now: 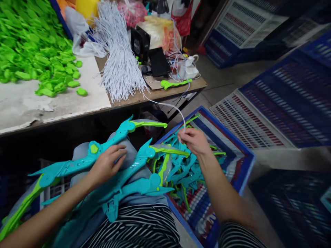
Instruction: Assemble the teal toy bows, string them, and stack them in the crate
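Observation:
My right hand (pixel 194 140) pinches a white elastic cord (pixel 170 105) that arcs up to a thick bundle of white cords (pixel 117 58) on the table. Across my lap lies a turquoise toy bow (pixel 77 164) with lime-green limb ends. My left hand (pixel 110 162) rests over its middle, fingers loosely stretched past its edge and not wrapped round it. Closer to me, more turquoise and green toy bow pieces (pixel 139 187) lie across my legs, partly overlapping. Beneath my right hand, several similar bows (pixel 186 172) are heaped in a blue crate.
The blue crate (pixel 245 168) stands at my right. Loose green plastic parts (pixel 38 44) are piled on the table's left side. A black fan (pixel 140 43), a white power strip (pixel 190 69) and a green piece (pixel 176 83) sit near its right end. Stacked crates (pixel 289 93) stand farther right.

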`<state>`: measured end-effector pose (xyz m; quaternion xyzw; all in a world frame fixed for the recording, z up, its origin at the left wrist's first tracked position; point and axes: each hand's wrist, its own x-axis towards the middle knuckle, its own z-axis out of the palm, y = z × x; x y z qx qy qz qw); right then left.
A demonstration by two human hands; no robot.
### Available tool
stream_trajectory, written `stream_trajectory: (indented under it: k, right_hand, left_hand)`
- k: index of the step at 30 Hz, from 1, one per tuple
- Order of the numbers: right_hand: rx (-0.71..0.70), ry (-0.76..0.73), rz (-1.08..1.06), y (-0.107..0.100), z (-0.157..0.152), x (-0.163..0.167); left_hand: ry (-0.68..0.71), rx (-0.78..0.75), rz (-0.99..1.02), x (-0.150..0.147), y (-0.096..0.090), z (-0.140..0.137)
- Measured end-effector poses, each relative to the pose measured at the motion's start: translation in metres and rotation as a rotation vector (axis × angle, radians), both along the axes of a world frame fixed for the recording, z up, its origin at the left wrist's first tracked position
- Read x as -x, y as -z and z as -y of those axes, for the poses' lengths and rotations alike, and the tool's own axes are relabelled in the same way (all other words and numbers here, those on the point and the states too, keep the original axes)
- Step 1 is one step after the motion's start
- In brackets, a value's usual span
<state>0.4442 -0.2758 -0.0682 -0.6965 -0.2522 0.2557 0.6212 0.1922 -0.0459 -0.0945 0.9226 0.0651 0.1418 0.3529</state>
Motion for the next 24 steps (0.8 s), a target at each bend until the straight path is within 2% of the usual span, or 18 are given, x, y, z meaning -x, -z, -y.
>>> stream_trajectory:
  k: [2, 3, 6, 9, 12, 24]
  right_hand:
    - [0.017, 0.221, 0.163, 0.016, -0.013, -0.005]
    - [0.022, 0.280, 0.237, 0.025, -0.022, -0.008]
    - [0.019, 0.296, 0.426, 0.047, -0.040, -0.017]
    - [0.007, 0.281, 0.589, 0.060, -0.044, -0.021]
    - [-0.001, 0.285, 0.666, 0.066, -0.042, -0.022]
    - [0.139, 0.227, 0.652, 0.074, -0.039, -0.022]
  left_hand:
    - [-0.033, 0.301, -0.113, -0.045, 0.006, 0.010]
    - [-0.063, 0.451, -0.175, -0.067, 0.010, 0.014]
    - [-0.175, 0.868, -0.312, -0.122, 0.026, 0.028]
    - [-0.247, 1.144, -0.348, -0.151, 0.039, 0.039]
    - [-0.262, 1.240, -0.355, -0.162, 0.046, 0.045]
    - [-0.184, 1.329, -0.375, -0.180, 0.061, 0.054]
